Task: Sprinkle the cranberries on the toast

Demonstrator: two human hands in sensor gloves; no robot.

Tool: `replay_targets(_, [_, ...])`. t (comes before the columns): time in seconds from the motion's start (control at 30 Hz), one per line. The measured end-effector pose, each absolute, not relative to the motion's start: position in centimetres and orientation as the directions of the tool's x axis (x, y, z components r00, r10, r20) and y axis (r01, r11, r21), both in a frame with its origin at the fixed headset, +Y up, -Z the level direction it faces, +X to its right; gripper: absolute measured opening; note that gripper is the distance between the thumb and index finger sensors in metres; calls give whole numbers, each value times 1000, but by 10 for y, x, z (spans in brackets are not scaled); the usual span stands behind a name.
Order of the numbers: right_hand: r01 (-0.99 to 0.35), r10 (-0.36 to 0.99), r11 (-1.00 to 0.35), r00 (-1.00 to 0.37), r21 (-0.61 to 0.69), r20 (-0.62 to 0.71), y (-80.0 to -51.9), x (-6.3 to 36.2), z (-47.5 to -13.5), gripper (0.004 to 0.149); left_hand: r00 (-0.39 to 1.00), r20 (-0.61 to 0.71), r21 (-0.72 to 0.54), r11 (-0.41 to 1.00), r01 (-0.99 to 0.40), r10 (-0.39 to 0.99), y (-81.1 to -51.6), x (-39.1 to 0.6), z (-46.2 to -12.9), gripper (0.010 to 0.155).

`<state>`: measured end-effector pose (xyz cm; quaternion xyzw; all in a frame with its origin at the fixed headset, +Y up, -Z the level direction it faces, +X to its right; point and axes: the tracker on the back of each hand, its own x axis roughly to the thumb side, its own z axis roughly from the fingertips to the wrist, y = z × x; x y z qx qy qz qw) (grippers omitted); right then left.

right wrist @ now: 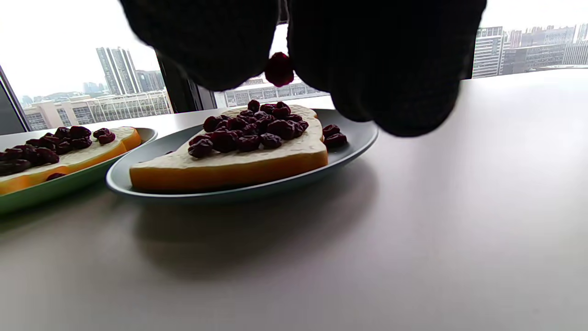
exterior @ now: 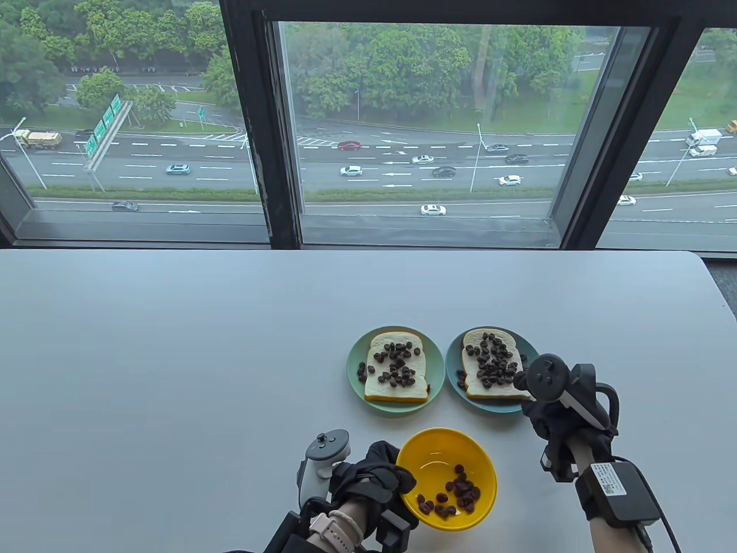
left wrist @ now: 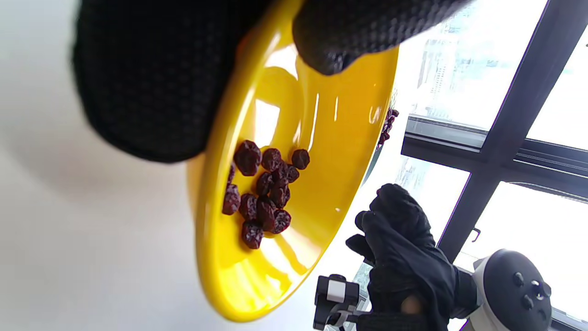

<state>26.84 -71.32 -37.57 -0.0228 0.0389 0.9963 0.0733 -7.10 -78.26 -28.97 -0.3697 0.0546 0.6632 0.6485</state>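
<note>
Two slices of toast topped with dried cranberries lie on plates: one on a green plate (exterior: 356,383), one on a blue plate (exterior: 455,387). The right toast (right wrist: 239,163) fills the right wrist view. A yellow bowl (exterior: 429,452) with several cranberries (exterior: 452,498) stands near the front edge. My left hand (exterior: 377,475) grips the bowl's left rim, thumb over the edge; in the left wrist view the bowl (left wrist: 330,151) looks tilted. My right hand (exterior: 544,415) hovers at the blue plate's near right edge and pinches a cranberry (right wrist: 279,69) between its fingertips.
The white table (exterior: 173,357) stretches to a window at the back. The green plate (right wrist: 69,184) sits just left of the blue plate (right wrist: 353,142). A few cranberries lie on the plates beside the toast.
</note>
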Motion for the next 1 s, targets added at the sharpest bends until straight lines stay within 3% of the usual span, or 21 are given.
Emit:
replay_targets(0.1, [-138, 136, -989, -990, 46, -45, -707, 273, -357, 53, 125, -549, -386, -118, -915, 827, -776, -88, -296, 51])
replay_targets(0.3, [-243, 238, -969, -967, 44, -87, -709, 296, -340, 53, 146, -561, -273, -15, -962, 814, -766, -133, -310, 50])
replay_targets(0.57, [-298, 287, -952, -949, 71, -131, -718, 315, -339, 52, -30, -639, 15, -26, -1000, 769, -771, -198, -307, 50])
replay_targets(0.83, [-278, 267, -956, -957, 96, -117, -722, 308, -339, 52, -75, -702, 195, 89, -977, 708, -773, -244, -295, 49])
replay_targets(1.0, [-236, 226, -964, -970, 123, -90, -724, 301, -340, 51, 16, -804, 229, 333, -915, 595, -764, -261, -283, 49])
